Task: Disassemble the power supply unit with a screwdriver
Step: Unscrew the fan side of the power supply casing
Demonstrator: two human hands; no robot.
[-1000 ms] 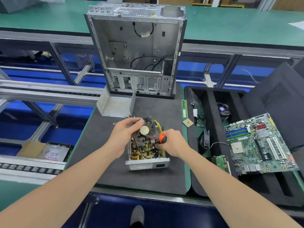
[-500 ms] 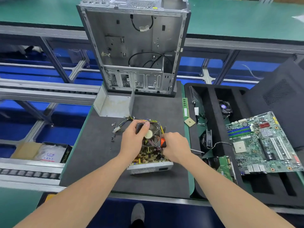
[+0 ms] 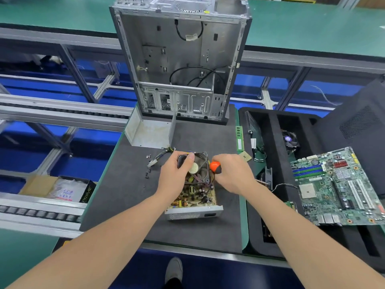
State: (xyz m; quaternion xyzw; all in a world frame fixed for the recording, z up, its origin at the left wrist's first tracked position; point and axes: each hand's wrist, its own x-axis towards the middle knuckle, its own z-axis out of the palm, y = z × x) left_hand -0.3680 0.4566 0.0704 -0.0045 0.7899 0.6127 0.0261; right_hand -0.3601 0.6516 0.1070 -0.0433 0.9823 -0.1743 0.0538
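Power supply (image 3: 193,198), cover off, lying on the dark mat (image 3: 129,184) on the counter (image 3: 242,215), just in front of the open computer case (image 3: 181,59). Left hand (image 3: 174,176) fingers (image 3: 188,161) curled round its fan (image 3: 201,166). Right hand (image 3: 232,174) fingers (image 3: 221,159) wrapped round the orange-handled screwdriver (image 3: 215,167), close beside the fan.

I get bright, even light from overhead; shadows on the dark mat (image 3: 125,195) are faint and soft. The computer case (image 3: 183,59) carries only a dull sheen. Wide-angle distortion bends the conveyor rails (image 3: 52,113) near the edges, and small parts inside the power supply unit (image 3: 193,212) look slightly smeared.
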